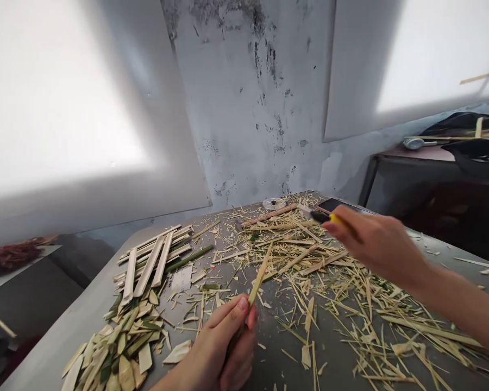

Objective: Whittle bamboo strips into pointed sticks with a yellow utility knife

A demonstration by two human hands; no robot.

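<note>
My left hand (224,347) is near the table's front edge, fingers closed around a thin pale bamboo strip (259,276) that points up and away from me. My right hand (375,241) reaches out over the far right of the table and grips a utility knife (318,215) with a yellow and black handle, its blade end pointing left. The knife is well apart from the strip. Bamboo shavings (330,282) cover the table under both hands.
The grey table (281,347) carries a stack of flat bamboo slats (155,260) at the left, cut chips (118,347) at the front left, a long stick (269,215), a small round tin (274,203) and a phone (334,204) at the back. A dark cabinet (432,184) stands to the right.
</note>
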